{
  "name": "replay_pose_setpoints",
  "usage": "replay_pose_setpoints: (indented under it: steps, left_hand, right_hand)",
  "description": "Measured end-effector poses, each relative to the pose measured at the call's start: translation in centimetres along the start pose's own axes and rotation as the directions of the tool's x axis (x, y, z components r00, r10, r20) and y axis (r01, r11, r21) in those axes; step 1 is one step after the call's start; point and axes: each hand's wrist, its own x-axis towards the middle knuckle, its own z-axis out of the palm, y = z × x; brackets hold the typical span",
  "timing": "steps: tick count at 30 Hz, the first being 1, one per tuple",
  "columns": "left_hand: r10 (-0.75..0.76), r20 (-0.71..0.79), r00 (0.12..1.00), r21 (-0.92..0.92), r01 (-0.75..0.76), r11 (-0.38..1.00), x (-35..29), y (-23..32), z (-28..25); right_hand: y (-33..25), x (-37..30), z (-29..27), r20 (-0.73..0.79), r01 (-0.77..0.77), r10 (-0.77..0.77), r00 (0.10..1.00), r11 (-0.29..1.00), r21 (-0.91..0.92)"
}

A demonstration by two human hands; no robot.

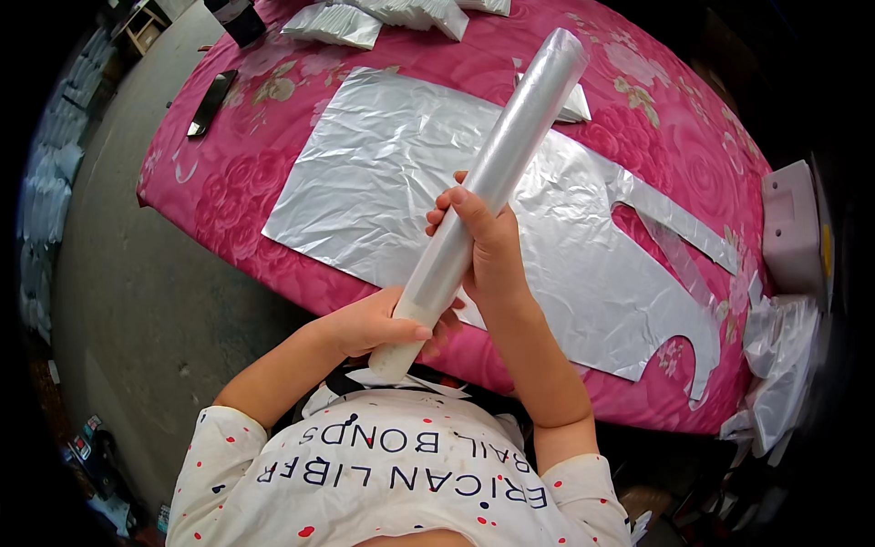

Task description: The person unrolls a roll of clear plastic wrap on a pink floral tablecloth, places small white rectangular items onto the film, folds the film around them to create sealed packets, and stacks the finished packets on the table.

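A long roll of clear plastic film [510, 146], shiny and pale, slants across the view from my waist up to the far right. My left hand [383, 324] is closed around its near end, thumb on top and some fingers hidden beneath. Higher up, near the roll's middle, my right hand [488, 242] is wrapped round it. Under the roll, a flat silvery plastic sheet [365, 164] lies wrinkled on the table. Curved cutouts and straps at its right end give it an apron-like shape; whether it is one layer or several I cannot tell.
A pink floral cloth [237, 191] covers the table. Folded silvery plastic packets [401, 14] lie along its far edge. A black phone [212, 103] and a dark container [235, 20] are at the far left. A pale box-shaped object [791, 219] and crumpled clear plastic [779, 356] stand at the right edge.
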Motion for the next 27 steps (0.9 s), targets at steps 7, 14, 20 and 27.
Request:
replay_pose_setpoints:
  steps: [7,14,20,27]
  left_hand:
    - [0.191,-0.468,0.863,0.295,-0.051,0.954,1.2,-1.7,0.4]
    - [-0.114,-0.404,0.908,0.216,0.216,0.952,-1.8,-2.2,-0.2]
    - [-0.265,-0.43,0.863,0.122,0.347,0.93,-4.3,-3.2,-0.1]
    - [-0.292,-0.431,0.854,0.122,0.376,0.919,-5.6,-3.9,-0.1]
  right_hand:
    - [2.8,-0.3,-1.6,-0.158,-0.022,0.016,0.987,0.999,-0.041]
    - [-0.1,2.5,-5.8,-0.208,0.042,-0.033,0.978,0.998,0.04]
    - [-5.1,5.1,-13.5,-0.347,0.119,-0.268,0.898,0.911,-0.395]
    - [-8.3,4.4,-13.4,-0.146,-0.282,0.259,0.955,0.628,-0.726]
